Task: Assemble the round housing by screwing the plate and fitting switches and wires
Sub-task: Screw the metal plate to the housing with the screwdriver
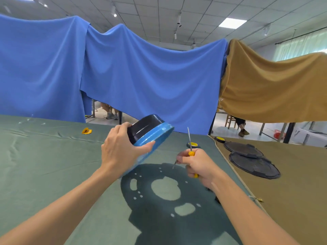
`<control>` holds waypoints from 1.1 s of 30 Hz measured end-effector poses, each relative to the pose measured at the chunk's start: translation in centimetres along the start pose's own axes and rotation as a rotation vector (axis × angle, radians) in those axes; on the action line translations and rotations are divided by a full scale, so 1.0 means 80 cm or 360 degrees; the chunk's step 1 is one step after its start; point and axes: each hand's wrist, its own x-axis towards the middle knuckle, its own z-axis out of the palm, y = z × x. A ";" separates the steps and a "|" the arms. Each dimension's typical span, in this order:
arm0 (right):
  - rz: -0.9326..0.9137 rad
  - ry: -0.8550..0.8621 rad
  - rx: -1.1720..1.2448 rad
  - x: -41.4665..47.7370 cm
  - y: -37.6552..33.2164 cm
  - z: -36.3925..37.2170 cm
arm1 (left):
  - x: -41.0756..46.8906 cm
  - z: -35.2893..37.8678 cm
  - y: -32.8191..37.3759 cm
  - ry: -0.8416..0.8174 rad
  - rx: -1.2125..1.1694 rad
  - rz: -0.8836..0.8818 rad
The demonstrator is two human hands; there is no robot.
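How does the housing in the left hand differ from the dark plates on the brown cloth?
The housing is deep, black with a blue rim; the plates are flat and all dark. The housing is held tilted in the air by the left hand; the plates lie overlapping on the brown cloth. Both are round.

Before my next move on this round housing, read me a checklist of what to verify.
1. Housing secured: left hand grips the round housing, lifted and tilted: ok.
2. Tool in hand: right hand holds the yellow screwdriver: ok.
3. Tip aimed at housing: shaft points up, away: not ok.
4. Screw ready: thin metal piece pinched in right hand: cannot tell.
5. Is the plate seated inside? Hidden: cannot tell.
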 end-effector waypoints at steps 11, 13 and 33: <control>-0.0204 -0.0170 0.0086 -0.011 -0.049 0.028 | 0.032 -0.031 -0.029 -0.0188 -0.1230 -0.1484; -0.0225 -0.0191 0.0082 -0.011 -0.052 0.034 | 0.024 -0.030 -0.039 -0.0228 -0.1329 -0.1657; -0.0367 -0.0260 -0.0407 0.044 -0.043 0.117 | -0.016 -0.018 -0.129 -0.0938 -0.1325 -0.2158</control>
